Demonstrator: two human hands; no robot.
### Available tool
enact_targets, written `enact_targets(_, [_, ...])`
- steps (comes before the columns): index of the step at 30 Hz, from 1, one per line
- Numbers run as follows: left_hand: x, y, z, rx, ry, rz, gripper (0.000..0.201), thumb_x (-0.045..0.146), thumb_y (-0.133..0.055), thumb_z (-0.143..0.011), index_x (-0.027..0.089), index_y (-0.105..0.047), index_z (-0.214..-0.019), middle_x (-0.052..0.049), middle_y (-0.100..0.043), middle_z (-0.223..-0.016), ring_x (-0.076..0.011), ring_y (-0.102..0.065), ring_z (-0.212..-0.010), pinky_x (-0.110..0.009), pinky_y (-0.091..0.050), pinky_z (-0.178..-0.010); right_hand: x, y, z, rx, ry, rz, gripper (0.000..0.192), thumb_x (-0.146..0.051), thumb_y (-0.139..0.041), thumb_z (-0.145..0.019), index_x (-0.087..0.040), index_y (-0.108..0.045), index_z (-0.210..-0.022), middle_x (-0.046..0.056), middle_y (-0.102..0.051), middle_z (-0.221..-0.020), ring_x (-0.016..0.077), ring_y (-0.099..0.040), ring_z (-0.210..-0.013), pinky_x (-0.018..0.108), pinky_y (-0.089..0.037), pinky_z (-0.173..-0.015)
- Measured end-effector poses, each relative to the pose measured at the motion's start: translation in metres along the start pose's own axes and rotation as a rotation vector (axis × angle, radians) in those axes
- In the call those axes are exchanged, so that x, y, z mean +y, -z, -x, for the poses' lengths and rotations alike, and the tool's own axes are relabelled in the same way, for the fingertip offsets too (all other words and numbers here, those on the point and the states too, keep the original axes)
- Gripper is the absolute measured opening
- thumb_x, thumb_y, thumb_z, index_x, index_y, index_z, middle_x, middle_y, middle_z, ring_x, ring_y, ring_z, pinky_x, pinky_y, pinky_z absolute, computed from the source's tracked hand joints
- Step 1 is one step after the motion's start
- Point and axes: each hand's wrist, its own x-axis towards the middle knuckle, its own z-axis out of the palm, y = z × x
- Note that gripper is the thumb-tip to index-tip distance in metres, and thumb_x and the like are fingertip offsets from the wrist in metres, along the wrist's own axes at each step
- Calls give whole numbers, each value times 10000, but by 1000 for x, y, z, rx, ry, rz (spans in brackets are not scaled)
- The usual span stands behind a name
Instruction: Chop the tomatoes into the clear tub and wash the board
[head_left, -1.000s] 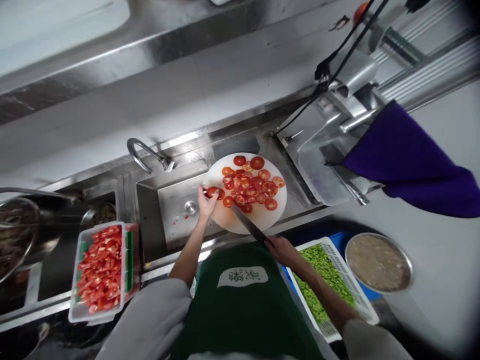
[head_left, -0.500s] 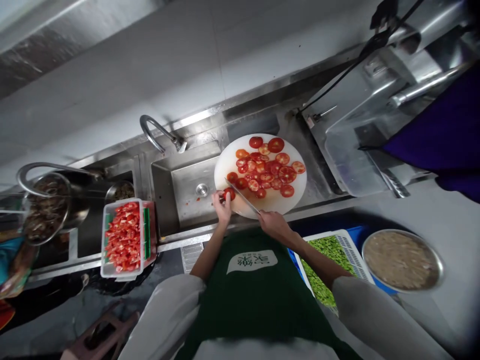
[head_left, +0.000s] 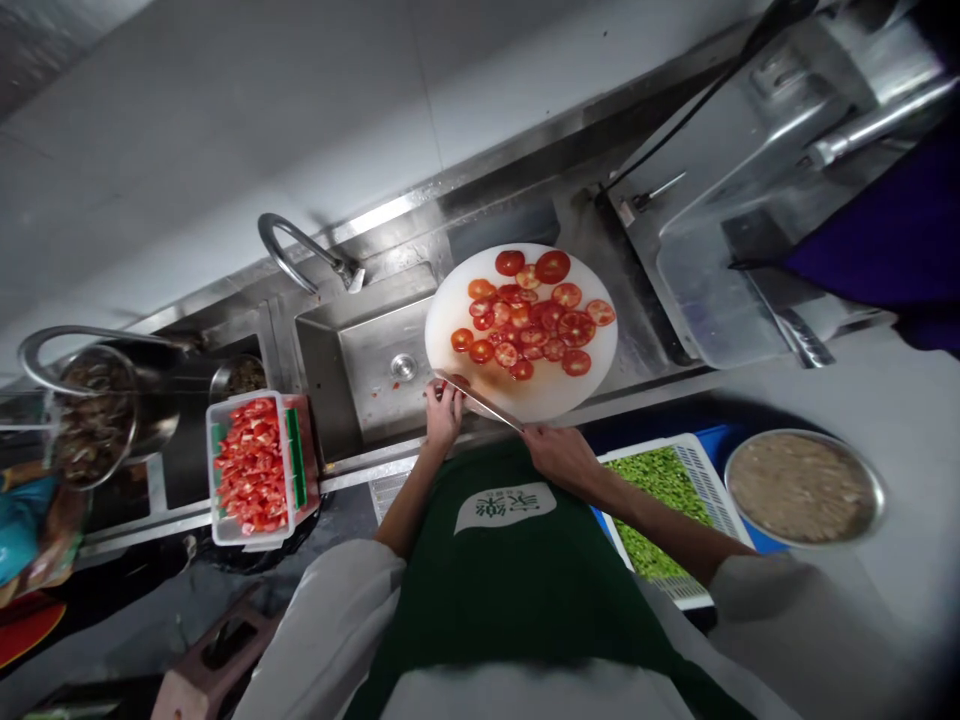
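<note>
The left hand (head_left: 444,412) sits at the near left edge of the round white cutting board (head_left: 559,395), forearm running straight up from the body, wrist level, fingers curled down over a small tomato piece (head_left: 460,381) that shows only as a sliver of red under them. Its grip is closed on that piece, pinning it to the board. The right hand (head_left: 559,455) lies just off the board's near rim, its forearm coming in from the right across a green apron (head_left: 510,570). Its grip is wrapped shut round the handle of a knife (head_left: 480,400), and the blade slants up and left from the fist until its tip reaches the left fingertips, right by the tomato piece. Whether the edge is already in the tomato or only resting on it is hard to tell at this size.

Beyond the blade, a spread of tomato slices (head_left: 534,318) covers the middle and far part of the board, lying flat and partly overlapping. The board rests on the steel bench (head_left: 637,330), its left part reaching over the sink (head_left: 375,365), with the tap (head_left: 300,250) curving over the sink's far side. Further left, a white crate of chopped tomato (head_left: 255,465) stands on the bench. To the right of the body are a white basket of chopped greens (head_left: 660,510) and, beside it, a metal bowl (head_left: 802,488) of pale mixture.
</note>
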Motion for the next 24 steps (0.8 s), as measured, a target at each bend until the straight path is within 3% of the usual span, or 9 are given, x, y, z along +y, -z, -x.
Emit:
enact_targets(5, [-3,-3,1,-19,-17,9,367,403,-472,-1120,169,-734,-1227,-175,-510,-1295,-273,-611,-1203,-445,-559,-1092,1,8,12,-47,-25,-4,414,-176,-316,-1092,-111,-647,-1332,205,-787,-1129,318,-791,-999,379,-567,-818])
enact_targets(11, [-1,-4,-1,17,-34,26,401,444,-440,-1135,179,-736,-1185,-155,-514,-1304,-238,-629,-1146,-423,-566,-1077,6,11,16,-58,-7,26,402,-169,-340,-1079,-113,-671,-1300,205,-790,-1106,293,-787,-976,353,-566,-821])
enact_targets(15, [-2,-2,-4,38,-46,41,448,483,-402,-1144,180,-731,-1168,-156,-529,-1304,-219,-644,-1096,-407,-577,-1053,-4,18,-11,-29,42,21,376,-129,-387,-1052,-100,-687,-1277,201,-798,-1092,277,-778,-1010,320,-558,-854])
enact_targets(20, [-1,4,-9,43,-28,80,471,512,-394,-1140,190,-717,-1257,-160,-548,-1250,-265,-623,-1233,-439,-552,-1116,-19,23,-63,41,131,-43,419,-112,-416,-1026,-86,-691,-1341,222,-797,-1102,281,-766,-1066,324,-558,-921])
enact_targets(24, [0,8,-9,47,-8,115,441,492,-416,-1137,196,-713,-1275,-153,-564,-1240,-263,-618,-1251,-450,-541,-1147,3,2,-54,-6,79,-53,402,-119,-399,-1045,-98,-698,-1311,214,-795,-1113,297,-774,-1058,357,-566,-900])
